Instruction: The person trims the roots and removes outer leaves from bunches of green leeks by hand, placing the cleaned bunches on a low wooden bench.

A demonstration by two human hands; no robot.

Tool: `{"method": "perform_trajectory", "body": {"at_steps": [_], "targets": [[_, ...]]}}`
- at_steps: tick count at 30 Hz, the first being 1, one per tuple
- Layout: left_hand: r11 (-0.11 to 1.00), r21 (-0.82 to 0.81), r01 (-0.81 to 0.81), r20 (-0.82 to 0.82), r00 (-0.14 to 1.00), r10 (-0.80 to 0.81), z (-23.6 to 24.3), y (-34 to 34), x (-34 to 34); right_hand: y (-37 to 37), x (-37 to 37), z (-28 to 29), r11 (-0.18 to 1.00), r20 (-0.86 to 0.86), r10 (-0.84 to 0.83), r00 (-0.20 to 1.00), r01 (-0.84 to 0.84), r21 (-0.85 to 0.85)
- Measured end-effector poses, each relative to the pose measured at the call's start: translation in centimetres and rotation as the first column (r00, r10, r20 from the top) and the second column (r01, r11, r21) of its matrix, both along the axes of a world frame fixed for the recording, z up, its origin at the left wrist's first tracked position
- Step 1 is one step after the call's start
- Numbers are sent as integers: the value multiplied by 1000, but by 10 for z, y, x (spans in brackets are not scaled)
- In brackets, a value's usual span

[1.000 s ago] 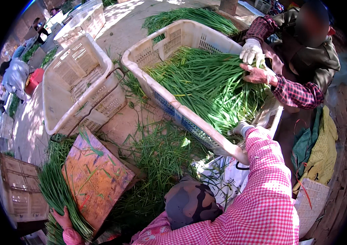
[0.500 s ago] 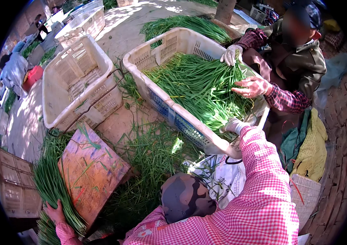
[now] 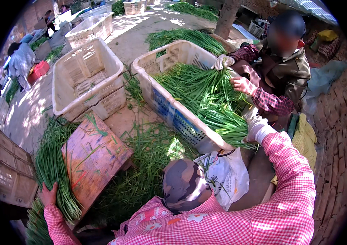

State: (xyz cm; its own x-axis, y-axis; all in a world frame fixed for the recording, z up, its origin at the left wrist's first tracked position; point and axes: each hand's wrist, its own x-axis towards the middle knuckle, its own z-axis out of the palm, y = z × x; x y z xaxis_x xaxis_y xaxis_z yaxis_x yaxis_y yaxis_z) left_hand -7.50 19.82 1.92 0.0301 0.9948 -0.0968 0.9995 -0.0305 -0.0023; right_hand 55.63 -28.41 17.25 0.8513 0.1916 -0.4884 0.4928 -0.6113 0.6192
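Head view. The left grip [image 3: 49,195], a bare hand, rests against the outer edge of a long bundle of green chives [image 3: 54,165], with thumb and forefinger apart; whether it closes around any leaves cannot be told. The bundle extends forward from this grip and back toward the body. Just to the right of the grip, past the bundle, stands a worn orange-pink wooden board [image 3: 94,159] with loose leaves on it; more cut greens [image 3: 36,224] lie just behind the grip. A brown slatted crate [image 3: 12,167] stands to its left.

The right grip [image 3: 257,128], in a pale glove, is at the near right corner of a white plastic crate [image 3: 185,124] with a blue side, touching the ends of the loose chives [image 3: 210,98] inside. Its fingers are bunched; whether they pinch leaves cannot be told. Ahead of this grip, a co-worker's gloved hand [image 3: 223,62] and other hand [image 3: 243,85] are at the far edge of the same heap.

Between the two grips, scattered greens [image 3: 153,149] cover the ground, and a white printed bag [image 3: 230,181] lies nearer the right one. Well forward of the left grip, a dark metal rod [image 3: 93,105] crosses the side of a second white crate [image 3: 110,102].
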Motion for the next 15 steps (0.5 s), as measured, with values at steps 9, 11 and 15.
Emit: {"method": "perform_trajectory", "body": {"at_steps": [9,11,15], "targets": [[985,159,63,99,992,-80,-12,24,-30,-28,2,-36,877,-257,-249,934,330,350],[888,441,129,113,974,-198,-13,20,-37,-35,0,-50,847,-230,-216,949,299,439],[735,651,189,151,917,-370,34,-19,9,-37,-7,-46,863,-172,-93,981,166,478]]}}
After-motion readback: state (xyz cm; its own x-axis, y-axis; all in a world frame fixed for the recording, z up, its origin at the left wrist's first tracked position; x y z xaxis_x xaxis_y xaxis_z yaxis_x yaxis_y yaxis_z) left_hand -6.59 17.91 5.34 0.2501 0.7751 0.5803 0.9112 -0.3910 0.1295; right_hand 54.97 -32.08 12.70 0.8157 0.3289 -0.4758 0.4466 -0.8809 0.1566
